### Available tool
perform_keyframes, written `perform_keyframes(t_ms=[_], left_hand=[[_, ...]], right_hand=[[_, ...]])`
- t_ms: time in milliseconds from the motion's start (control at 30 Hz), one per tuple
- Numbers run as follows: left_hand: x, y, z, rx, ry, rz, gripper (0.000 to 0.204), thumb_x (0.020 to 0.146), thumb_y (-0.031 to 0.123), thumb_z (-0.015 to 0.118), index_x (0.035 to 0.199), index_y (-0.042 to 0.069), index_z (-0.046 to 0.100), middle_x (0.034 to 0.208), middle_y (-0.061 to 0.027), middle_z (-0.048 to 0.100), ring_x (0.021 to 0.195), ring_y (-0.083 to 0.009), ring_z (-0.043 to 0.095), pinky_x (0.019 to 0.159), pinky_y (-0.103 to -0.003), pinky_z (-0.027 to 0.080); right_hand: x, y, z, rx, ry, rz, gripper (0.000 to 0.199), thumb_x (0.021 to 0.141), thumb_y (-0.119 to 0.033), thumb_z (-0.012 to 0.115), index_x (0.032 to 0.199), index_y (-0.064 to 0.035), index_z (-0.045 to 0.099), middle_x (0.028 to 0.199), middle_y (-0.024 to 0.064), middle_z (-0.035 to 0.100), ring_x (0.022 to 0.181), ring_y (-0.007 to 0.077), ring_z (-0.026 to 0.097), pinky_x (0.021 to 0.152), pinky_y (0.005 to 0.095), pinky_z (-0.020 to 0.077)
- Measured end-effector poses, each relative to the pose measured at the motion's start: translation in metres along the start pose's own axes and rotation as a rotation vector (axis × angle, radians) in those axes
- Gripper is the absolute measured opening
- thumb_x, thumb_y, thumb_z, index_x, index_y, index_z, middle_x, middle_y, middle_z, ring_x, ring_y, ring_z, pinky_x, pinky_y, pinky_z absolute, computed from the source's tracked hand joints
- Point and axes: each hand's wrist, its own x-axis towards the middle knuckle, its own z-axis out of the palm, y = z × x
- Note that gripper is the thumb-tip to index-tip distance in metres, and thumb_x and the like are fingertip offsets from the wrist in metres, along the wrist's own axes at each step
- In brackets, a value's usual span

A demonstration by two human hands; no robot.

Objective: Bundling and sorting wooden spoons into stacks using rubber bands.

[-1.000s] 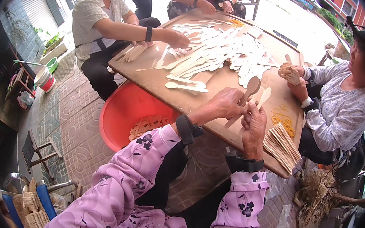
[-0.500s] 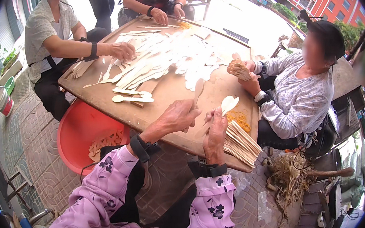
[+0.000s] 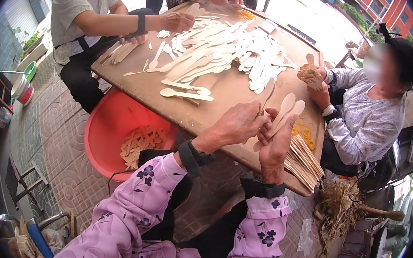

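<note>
Over the near edge of the wooden table, my left hand pinches an upright wooden spoon. Close beside it, my right hand grips a few more wooden spoons, fanned slightly with their bowls up; my fingers hide their lower ends. A row of spoon handles lies just right of my right hand, next to yellow rubber bands. Farther off spreads a big heap of loose wooden spoons. Two or so lie apart from it, including a pale spoon across a wooden strip.
A red basin holding wooden pieces stands on the paving below the table's left edge. At right, a co-worker's hands hold a spoon bundle. Another co-worker's hand reaches over the heap from the left. A straw broom is at lower right.
The view has shifted, so the table sits farther right and higher in the picture. My left hand has come nearer my right hand. The left co-worker's hand has lifted, with spoons in it.
</note>
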Motion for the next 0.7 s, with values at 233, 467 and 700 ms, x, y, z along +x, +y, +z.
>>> perform_keyframes(t_ms=[233, 467, 700], left_hand=[[-0.004, -0.003, 0.004, -0.002, -0.009, 0.036, 0.026, 0.094, 0.02, 0.049, 0.09, -0.006, 0.049, 0.067, -0.0135, 0.061, 0.056, -0.0189, 0.062, 0.047, -0.031, 0.049], [-0.004, -0.009, 0.013, 0.104, 0.02, 0.175, 0.024, 0.092, 0.017, 0.049, 0.089, -0.007, 0.046, 0.072, -0.023, 0.061, 0.063, -0.0352, 0.062, 0.056, -0.042, 0.048], [-0.007, -0.023, 0.013, 0.212, 0.08, 0.257, 0.021, 0.089, 0.017, 0.049, 0.088, -0.004, 0.047, 0.072, -0.0232, 0.059, 0.07, -0.0421, 0.058, 0.063, -0.049, 0.045]], right_hand=[[0.002, 0.006, 0.001, 0.031, 0.0, 0.042, 0.053, 0.098, -0.051, 0.034, 0.103, -0.0014, 0.053, 0.065, -0.0043, 0.04, 0.048, 0.0026, 0.029, 0.04, 0.0169, 0.0231], [0.003, 0.008, 0.001, -0.063, 0.041, -0.05, 0.043, 0.098, -0.038, 0.045, 0.117, 0.0006, 0.051, 0.068, -0.0054, 0.044, 0.05, -0.0001, 0.032, 0.04, 0.0155, 0.022], [0.005, 0.021, 0.0, -0.261, -0.142, -0.078, 0.029, 0.096, -0.026, 0.054, 0.113, -0.0027, 0.059, 0.075, -0.0082, 0.05, 0.054, -0.0029, 0.038, 0.043, 0.0149, 0.0257]])
